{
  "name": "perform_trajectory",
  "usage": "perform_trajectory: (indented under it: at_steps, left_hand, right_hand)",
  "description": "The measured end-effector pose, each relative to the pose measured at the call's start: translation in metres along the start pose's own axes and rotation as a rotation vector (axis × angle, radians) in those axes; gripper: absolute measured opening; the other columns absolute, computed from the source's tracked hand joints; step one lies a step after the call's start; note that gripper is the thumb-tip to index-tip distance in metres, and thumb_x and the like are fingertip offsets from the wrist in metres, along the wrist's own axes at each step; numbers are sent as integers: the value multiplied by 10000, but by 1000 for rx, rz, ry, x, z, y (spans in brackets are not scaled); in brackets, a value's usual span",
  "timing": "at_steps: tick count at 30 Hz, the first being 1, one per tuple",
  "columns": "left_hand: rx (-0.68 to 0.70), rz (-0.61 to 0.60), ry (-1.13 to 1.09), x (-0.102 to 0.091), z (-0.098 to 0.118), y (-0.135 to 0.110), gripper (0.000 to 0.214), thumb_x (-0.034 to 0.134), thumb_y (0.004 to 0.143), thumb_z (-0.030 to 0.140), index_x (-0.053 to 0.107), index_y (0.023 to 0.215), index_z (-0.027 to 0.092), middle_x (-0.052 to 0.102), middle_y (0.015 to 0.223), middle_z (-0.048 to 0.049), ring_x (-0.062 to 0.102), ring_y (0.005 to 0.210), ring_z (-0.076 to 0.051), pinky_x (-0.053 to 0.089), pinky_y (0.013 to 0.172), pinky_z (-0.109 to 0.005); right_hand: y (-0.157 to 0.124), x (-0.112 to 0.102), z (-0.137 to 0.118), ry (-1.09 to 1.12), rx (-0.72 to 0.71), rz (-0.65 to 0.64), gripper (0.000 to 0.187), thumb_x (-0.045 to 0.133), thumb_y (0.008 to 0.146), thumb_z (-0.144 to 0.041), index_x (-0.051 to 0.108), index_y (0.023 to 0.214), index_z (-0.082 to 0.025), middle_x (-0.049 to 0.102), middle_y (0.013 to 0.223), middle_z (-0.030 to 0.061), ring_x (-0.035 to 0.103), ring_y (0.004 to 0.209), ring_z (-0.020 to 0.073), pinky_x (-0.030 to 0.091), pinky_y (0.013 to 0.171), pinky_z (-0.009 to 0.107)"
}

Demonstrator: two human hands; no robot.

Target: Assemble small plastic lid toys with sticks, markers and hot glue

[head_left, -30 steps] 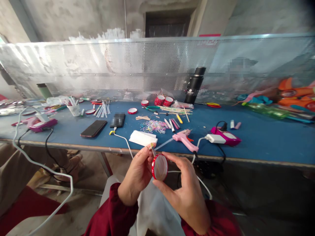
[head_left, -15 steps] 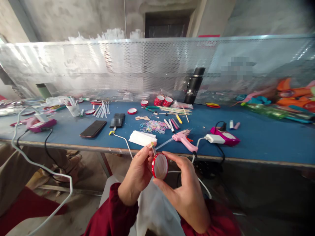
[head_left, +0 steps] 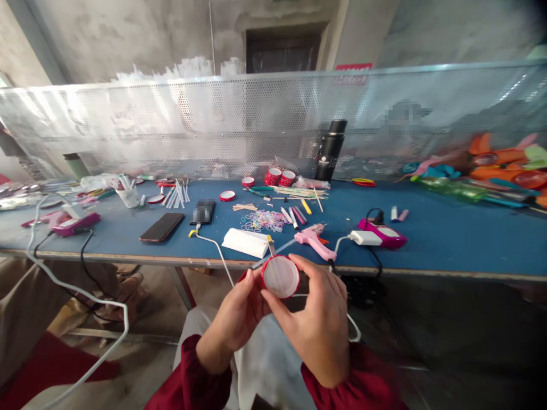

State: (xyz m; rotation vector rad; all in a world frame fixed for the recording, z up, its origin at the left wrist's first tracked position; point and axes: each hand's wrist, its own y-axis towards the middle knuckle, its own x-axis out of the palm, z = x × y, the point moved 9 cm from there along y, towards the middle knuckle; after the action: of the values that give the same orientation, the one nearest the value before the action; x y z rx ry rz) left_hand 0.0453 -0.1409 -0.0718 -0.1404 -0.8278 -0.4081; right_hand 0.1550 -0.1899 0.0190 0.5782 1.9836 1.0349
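My right hand (head_left: 318, 319) grips a small red-rimmed round disc with a pale face (head_left: 281, 277), thumb at its lower left edge and fingers at its upper right. The pale face is turned up toward me. A short strip with a yellow tip (head_left: 270, 244) rises behind the top rim. My left hand (head_left: 239, 319) is closed beside the disc's left edge. A dark red sliver (head_left: 243, 277) shows by its thumb; what it holds is mostly hidden. Just beyond the hands lie a pink glue gun (head_left: 316, 241) with a glue stick and a folded white paper (head_left: 245, 243).
On the blue table (head_left: 448, 239) are a phone (head_left: 162, 227), small colourful bands (head_left: 265, 220), markers (head_left: 294, 217), red round pieces (head_left: 273, 176) and a black bottle (head_left: 330, 151). A magenta power strip (head_left: 384, 234) sits right. White cables (head_left: 217, 247) cross the front edge.
The disc has turned from a tilted side view to face me more fully and is slightly higher. My left fingers have come down from the strip's yellow tip. The view has shifted slightly.
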Motion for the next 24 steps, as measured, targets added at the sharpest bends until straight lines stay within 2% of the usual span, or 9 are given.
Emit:
perform_trajectory:
  at_steps: [4,7,11,14,16,19,22,24]
  left_hand:
    - [29,62,1,-1,-1,-8,425,674,925,466,730,1233,178,756,1104,-116,708,895,-211,538,804,-300]
    - [88,133,34,-4,4,-14,352,735,889,414,765,1124,153,763,1003,-96,685,811,-181,541,733,-271]
    - [106,183,103,-3,11,-23,390,764,856,444,776,1089,132,752,923,-98,668,755,-170,549,680,-263]
    - [117,217,155,-3,15,-32,443,784,826,472,774,1105,128,742,904,-99,656,714,-155,555,628,-249]
    - [135,242,174,-3,17,-39,462,798,810,477,774,1111,127,737,906,-99,651,701,-144,556,605,-235]
    - [148,240,211,0,15,-48,470,791,812,493,778,1093,117,729,885,-100,656,696,-150,561,592,-240]
    - [125,222,241,2,7,-55,458,767,831,512,786,1036,103,718,822,-99,651,673,-152,558,598,-248]
    - [116,225,259,2,3,-58,453,747,847,523,789,1011,102,711,800,-94,637,662,-141,543,604,-238]
  right_hand:
    - [-6,-4,-13,-51,-15,44,609,771,840,-468,516,1327,-207,694,1225,145,642,1094,347,440,975,541]
    - [-11,-6,-18,12,-6,43,589,767,849,-469,530,1325,-216,678,1267,147,622,1148,353,442,1001,553]
    - [-22,-6,-11,263,66,-22,510,699,918,-409,529,1365,-230,636,1342,140,600,1227,316,498,1025,514]
    - [-35,-1,10,506,249,-92,419,604,985,-366,537,1382,-249,652,1329,122,657,1164,263,574,944,427]
    - [-45,2,23,638,370,-117,348,578,1000,-382,585,1322,-249,696,1256,110,702,1079,242,602,889,384]
    - [-55,2,30,755,485,-151,280,600,976,-457,681,1107,-224,755,1028,90,739,872,223,625,763,331]
    - [-59,-1,28,805,546,-207,318,622,944,-515,695,911,-208,708,729,43,689,641,191,585,585,276]
    - [-60,-3,24,818,565,-242,336,627,935,-528,687,867,-204,659,632,20,648,572,175,548,531,256]
